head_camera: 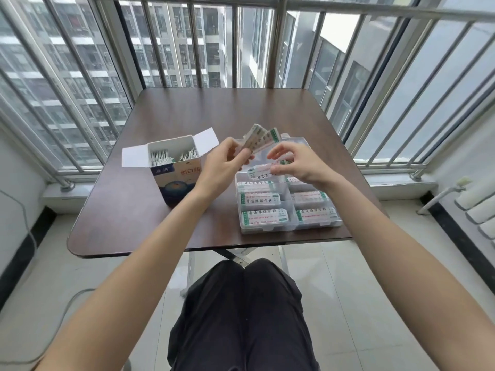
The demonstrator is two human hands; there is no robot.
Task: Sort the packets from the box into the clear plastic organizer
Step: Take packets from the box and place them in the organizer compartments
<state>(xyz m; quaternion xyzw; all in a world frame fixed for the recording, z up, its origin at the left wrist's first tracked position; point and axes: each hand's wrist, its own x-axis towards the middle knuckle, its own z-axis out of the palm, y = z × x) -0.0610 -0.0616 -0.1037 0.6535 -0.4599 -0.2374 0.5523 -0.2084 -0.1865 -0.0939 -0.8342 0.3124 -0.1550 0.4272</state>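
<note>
An open cardboard box (176,172) with blue print stands on the left of the brown table (128,210), with several white packets upright inside. A clear plastic organizer (289,226) sits to its right, several of its compartments holding packets with green and red print. My left hand (225,167) holds a fanned bunch of packets (261,137) above the organizer's far end. My right hand (300,164) pinches a single packet (263,172) just above the organizer's far-left compartments.
The table stands on a balcony with a metal railing (241,44) behind and at both sides. The organizer lies near the table's front right edge. My knees in dark trousers (241,303) are below the table. A cable (61,317) runs on the floor at left.
</note>
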